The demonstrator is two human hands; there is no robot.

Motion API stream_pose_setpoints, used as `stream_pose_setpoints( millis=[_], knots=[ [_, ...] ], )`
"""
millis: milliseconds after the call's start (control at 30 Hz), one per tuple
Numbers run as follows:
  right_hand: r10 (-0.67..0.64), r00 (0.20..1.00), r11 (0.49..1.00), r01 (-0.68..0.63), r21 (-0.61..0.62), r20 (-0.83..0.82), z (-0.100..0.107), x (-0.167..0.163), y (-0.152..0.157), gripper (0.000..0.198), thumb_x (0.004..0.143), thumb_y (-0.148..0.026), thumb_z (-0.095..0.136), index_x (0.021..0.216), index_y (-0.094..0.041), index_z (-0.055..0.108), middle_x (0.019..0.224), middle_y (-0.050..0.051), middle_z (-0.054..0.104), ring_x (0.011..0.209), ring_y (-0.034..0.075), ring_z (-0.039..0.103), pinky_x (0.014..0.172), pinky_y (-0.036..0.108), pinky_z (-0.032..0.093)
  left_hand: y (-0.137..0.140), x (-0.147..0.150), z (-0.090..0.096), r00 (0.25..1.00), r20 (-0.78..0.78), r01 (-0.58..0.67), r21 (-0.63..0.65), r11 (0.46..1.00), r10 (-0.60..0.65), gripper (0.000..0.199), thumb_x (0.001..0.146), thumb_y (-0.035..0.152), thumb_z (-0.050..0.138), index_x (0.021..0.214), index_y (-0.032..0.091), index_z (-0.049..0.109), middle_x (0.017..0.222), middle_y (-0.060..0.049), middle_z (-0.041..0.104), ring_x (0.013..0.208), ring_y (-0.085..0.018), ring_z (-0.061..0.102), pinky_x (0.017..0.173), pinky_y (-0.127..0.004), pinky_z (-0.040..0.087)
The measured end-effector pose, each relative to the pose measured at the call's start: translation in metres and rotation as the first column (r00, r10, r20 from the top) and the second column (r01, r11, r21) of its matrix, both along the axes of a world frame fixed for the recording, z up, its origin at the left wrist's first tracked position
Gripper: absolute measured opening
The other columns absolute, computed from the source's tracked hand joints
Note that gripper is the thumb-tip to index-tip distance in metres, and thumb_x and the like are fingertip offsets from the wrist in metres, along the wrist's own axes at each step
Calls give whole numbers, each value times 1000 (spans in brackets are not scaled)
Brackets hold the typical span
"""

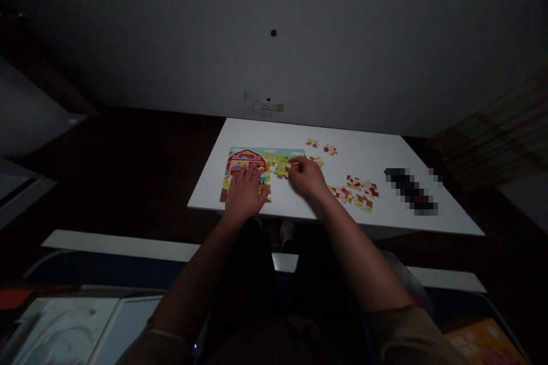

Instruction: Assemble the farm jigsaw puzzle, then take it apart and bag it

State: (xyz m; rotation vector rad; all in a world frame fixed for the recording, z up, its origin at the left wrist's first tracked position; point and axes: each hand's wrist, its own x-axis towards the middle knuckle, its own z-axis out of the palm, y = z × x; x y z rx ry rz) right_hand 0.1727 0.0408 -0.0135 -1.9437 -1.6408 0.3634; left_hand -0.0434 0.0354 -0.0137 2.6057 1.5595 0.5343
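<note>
A partly joined jigsaw puzzle (245,155) with a red barn and green fields lies on the left half of the white table (209,182). My left hand (246,191) rests on its lower left part, fingers spread flat. At the puzzle's right side, my right hand (307,175) has its fingers pinched together on a puzzle piece (288,171), most of which the fingers hide. Beside that hand lie several loose puzzle pieces (363,187) with brown, cream and green print. Two small groups sit farther back, one of them a reddish piece (330,149).
A blurred-out dark object (411,191) lies at the table's right. Behind the table stands a grey wall (274,68) with a socket strip (273,106). An orange printed box (486,342) is at lower right, and a white tray-like item (64,325) at lower left.
</note>
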Motion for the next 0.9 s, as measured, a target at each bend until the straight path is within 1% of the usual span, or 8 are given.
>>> stream_pose_setpoints(
  millis=[133, 233, 367, 467, 533, 767, 900],
  knots=[
    [13, 1000, 997, -14, -72, -11, -1, -11, 16, 31, 83, -37, 54, 106, -22, 67, 84, 5, 70, 73, 18, 61, 65, 28, 43, 1, -2, -1, 1000, 23, 13, 14, 1000, -13, 52, 89, 39, 45, 139, 26, 42, 150, -5, 35, 138, -31, 28, 113, -49, 21],
    [35, 999, 996, -35, -84, -11, -3, -12, 18, 31, 84, -38, 53, 106, -22, 67, 85, 4, 70, 73, 17, 61, 64, 27, 43, 2, -2, -2, 999, 33, 3, 14, 1000, -4, 51, 88, 39, 46, 138, 27, 42, 150, -4, 35, 138, -30, 28, 114, -49, 20],
    [80, 996, 993, -82, -80, -24, -1, -10, 12, 29, 82, -35, 54, 104, -21, 67, 84, 4, 69, 72, 17, 60, 65, 27, 43, 3, -2, -2, 999, 45, 2, 10, 1000, -2, 51, 88, 39, 46, 138, 27, 43, 150, -4, 36, 138, -30, 29, 114, -48, 21],
    [154, 985, 980, -162, -118, -78, 1, -9, 3, 29, 81, -31, 54, 103, -21, 68, 80, 3, 69, 67, 16, 59, 63, 27, 43, 3, -2, -2, 999, 45, 9, -3, 1000, -9, 50, 89, 38, 44, 137, 26, 44, 150, -4, 36, 138, -30, 28, 115, -47, 21],
    [178, 979, 972, -191, -135, -102, 3, -10, -2, 29, 81, -30, 53, 103, -21, 69, 79, 3, 69, 65, 16, 59, 62, 27, 43, 3, -2, -2, 999, 45, 9, -11, 1000, -9, 49, 89, 37, 43, 137, 26, 44, 150, -4, 35, 138, -30, 28, 114, -47, 21],
    [166, 986, 980, -166, -114, -9, 8, -19, -7, 28, 80, -31, 55, 102, -23, 71, 81, 4, 70, 68, 19, 60, 64, 29, 43, 3, -3, -4, 999, 45, 10, -1, 1000, -10, 50, 90, 38, 44, 138, 26, 43, 150, -3, 35, 139, -30, 27, 114, -48, 20],
    [152, 986, 981, -142, -132, 70, 10, -22, -8, 28, 81, -34, 56, 103, -24, 71, 81, 5, 70, 70, 20, 61, 66, 32, 44, 2, -3, -5, 999, 44, 8, 13, 1000, -9, 49, 90, 38, 43, 138, 25, 44, 150, -5, 35, 139, -29, 26, 115, -47, 19]
  ],
)
